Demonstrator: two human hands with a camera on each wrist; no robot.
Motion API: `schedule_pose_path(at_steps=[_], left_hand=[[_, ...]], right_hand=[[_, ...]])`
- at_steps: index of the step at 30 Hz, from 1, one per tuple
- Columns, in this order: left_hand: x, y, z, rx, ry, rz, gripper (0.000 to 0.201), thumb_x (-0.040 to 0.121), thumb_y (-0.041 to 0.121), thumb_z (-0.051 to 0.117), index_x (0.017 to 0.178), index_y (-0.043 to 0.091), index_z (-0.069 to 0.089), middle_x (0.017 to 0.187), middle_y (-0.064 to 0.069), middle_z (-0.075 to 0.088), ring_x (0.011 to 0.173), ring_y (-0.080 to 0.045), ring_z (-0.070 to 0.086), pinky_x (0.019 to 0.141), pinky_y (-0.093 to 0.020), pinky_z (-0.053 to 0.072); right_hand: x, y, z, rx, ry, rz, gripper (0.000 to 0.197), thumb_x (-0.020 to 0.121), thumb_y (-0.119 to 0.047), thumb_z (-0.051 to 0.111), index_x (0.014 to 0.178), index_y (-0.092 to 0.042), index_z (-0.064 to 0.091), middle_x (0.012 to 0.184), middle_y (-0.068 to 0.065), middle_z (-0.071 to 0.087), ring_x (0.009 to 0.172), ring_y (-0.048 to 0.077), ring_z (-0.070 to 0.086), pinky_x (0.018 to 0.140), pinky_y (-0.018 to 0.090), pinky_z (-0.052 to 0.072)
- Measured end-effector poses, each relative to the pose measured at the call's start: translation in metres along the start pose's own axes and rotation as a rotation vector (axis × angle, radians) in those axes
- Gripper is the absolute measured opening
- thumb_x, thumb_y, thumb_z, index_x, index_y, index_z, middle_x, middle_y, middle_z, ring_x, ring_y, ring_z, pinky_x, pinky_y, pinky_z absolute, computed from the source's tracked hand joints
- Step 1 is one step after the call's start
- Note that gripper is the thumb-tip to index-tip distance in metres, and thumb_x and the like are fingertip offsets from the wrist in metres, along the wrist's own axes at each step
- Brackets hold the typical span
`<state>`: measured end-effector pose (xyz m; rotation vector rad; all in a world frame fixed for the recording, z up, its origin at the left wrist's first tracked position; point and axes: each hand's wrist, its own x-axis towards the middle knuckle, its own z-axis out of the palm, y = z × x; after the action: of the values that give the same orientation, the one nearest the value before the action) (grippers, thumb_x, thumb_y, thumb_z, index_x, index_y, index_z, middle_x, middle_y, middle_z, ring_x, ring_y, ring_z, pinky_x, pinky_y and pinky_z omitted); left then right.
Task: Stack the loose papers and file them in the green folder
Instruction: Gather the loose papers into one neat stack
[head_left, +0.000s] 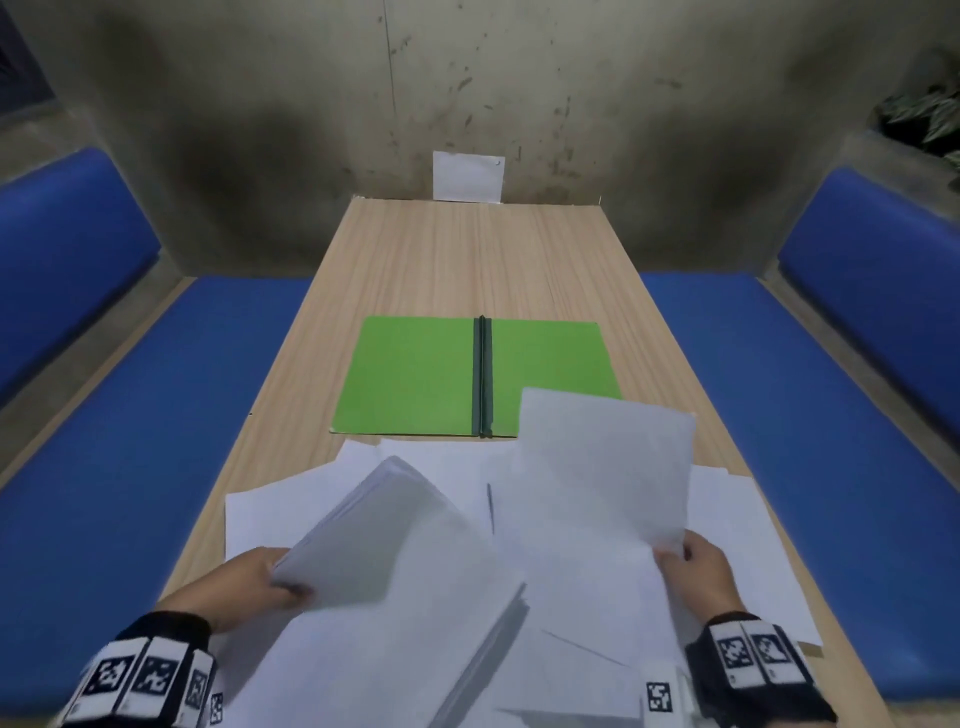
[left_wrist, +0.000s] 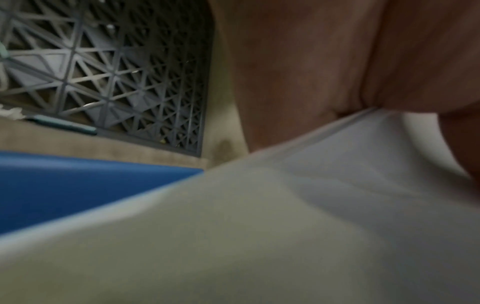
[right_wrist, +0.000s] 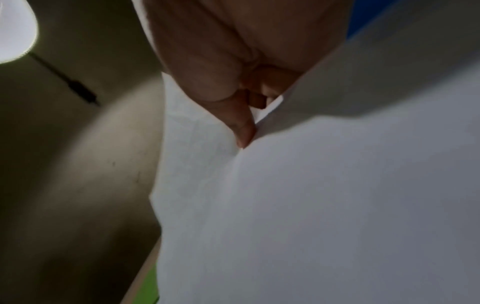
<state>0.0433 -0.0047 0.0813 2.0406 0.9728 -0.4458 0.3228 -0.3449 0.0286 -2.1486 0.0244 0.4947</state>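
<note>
Overlapping green folder (head_left: 415, 374): raised sheet (head_left: 602, 467)

The table (head_left: 467, 260) looks like pale wood laminate with a fine straight grain, smooth and matt. On it, the green folder (head_left: 415, 374) is matt card with a darker green spine strip (head_left: 482, 374), and the loose papers (head_left: 737, 545) are thin, plain white sheets. The benches (head_left: 156, 415) left and right have smooth blue padding, and the far wall (head_left: 519, 78) is rough, stained plaster.

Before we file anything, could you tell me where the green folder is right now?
In the head view the green folder lies open on the table, mid-table, just beyond the loose papers; the raised sheet in the right hand overlaps its near right corner.
</note>
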Motion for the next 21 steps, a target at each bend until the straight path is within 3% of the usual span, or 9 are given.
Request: schedule_pose_path(at_steps=[3,5,8,11,13,16,18,20,21], left_hand=[[0.005,0.012,-0.003,0.196,-0.066,0.012,0.007,0.08,0.021,0.061,0.085,0.021,0.067,0.077,0.009,0.068,0.066,-0.003,0.06,0.056,-0.012,0.043],[0.008,0.025,0.0,0.347,-0.097,0.02,0.007,0.08,0.024,0.059,0.086,0.026,0.063,0.082,0.01,0.065,0.074,-0.006,0.061,0.06,-0.014,0.042],[0.023,0.036,0.012,0.579,-0.104,0.047,0.023,0.084,0.025,0.058,0.107,0.024,0.063,0.112,0.005,0.062,0.1,-0.013,0.058,0.081,-0.021,0.043],[0.051,0.035,0.029,0.69,-0.076,0.139,0.043,0.086,0.022,0.058,0.128,0.016,0.054,0.142,0.0,0.041,0.129,-0.018,0.043,0.105,-0.027,0.036],[0.066,0.03,0.038,0.716,-0.056,0.194,0.049,0.086,0.019,0.056,0.134,0.013,0.049,0.152,0.0,0.026,0.137,-0.019,0.031,0.112,-0.026,0.028],[0.074,0.02,0.048,0.702,-0.035,0.215,0.046,0.086,0.017,0.055,0.131,0.011,0.052,0.151,-0.001,0.023,0.136,-0.019,0.031,0.11,-0.025,0.029],[0.074,0.016,0.052,0.687,-0.008,0.22,0.038,0.085,0.016,0.055,0.122,0.01,0.059,0.139,0.0,0.032,0.124,-0.019,0.041,0.104,-0.025,0.035],[0.072,0.015,0.055,0.673,0.005,0.2,0.033,0.085,0.012,0.051,0.116,0.008,0.06,0.123,0.004,0.037,0.104,-0.017,0.047,0.096,-0.026,0.038],[0.071,0.016,0.056,0.683,-0.003,0.187,0.034,0.087,0.011,0.048,0.118,0.009,0.059,0.121,0.003,0.04,0.103,-0.018,0.049,0.095,-0.027,0.038]], right_hand=[[0.011,0.017,-0.021,0.057,0.024,0.083,0.023,0.086,0.001,0.053,0.108,0.003,0.06,0.104,0.02,0.063,0.096,0.03,0.059,0.087,0.037,0.045],[0.011,0.028,-0.031,0.071,0.033,0.133,0.024,0.085,0.002,0.052,0.107,-0.001,0.059,0.108,0.022,0.063,0.096,0.031,0.059,0.088,0.038,0.045],[0.007,0.039,-0.039,0.035,0.031,0.211,0.032,0.08,0.008,0.05,0.11,0.002,0.058,0.107,0.02,0.062,0.099,0.035,0.059,0.088,0.038,0.046],[0.005,0.05,-0.037,0.009,0.054,0.289,0.043,0.081,0.012,0.045,0.122,0.007,0.053,0.115,0.022,0.058,0.109,0.038,0.054,0.099,0.041,0.041],[0.005,0.057,-0.034,0.028,0.041,0.334,0.04,0.082,0.01,0.049,0.121,0.012,0.053,0.115,0.025,0.057,0.1,0.035,0.052,0.101,0.043,0.039],[0.003,0.061,-0.033,0.109,0.014,0.39,0.028,0.085,0.001,0.056,0.11,0.013,0.056,0.118,0.027,0.058,0.102,0.035,0.053,0.104,0.042,0.037],[0.008,0.064,-0.031,0.152,0.008,0.411,0.038,0.085,-0.005,0.062,0.117,0.014,0.055,0.127,0.027,0.056,0.116,0.039,0.053,0.108,0.042,0.035],[0.008,0.064,-0.03,0.127,-0.004,0.429,0.042,0.085,-0.01,0.063,0.119,0.013,0.055,0.129,0.026,0.055,0.12,0.04,0.051,0.109,0.044,0.035],[0.009,0.065,-0.03,0.11,-0.004,0.432,0.042,0.085,-0.011,0.062,0.12,0.012,0.055,0.13,0.026,0.055,0.12,0.04,0.051,0.109,0.044,0.035]])
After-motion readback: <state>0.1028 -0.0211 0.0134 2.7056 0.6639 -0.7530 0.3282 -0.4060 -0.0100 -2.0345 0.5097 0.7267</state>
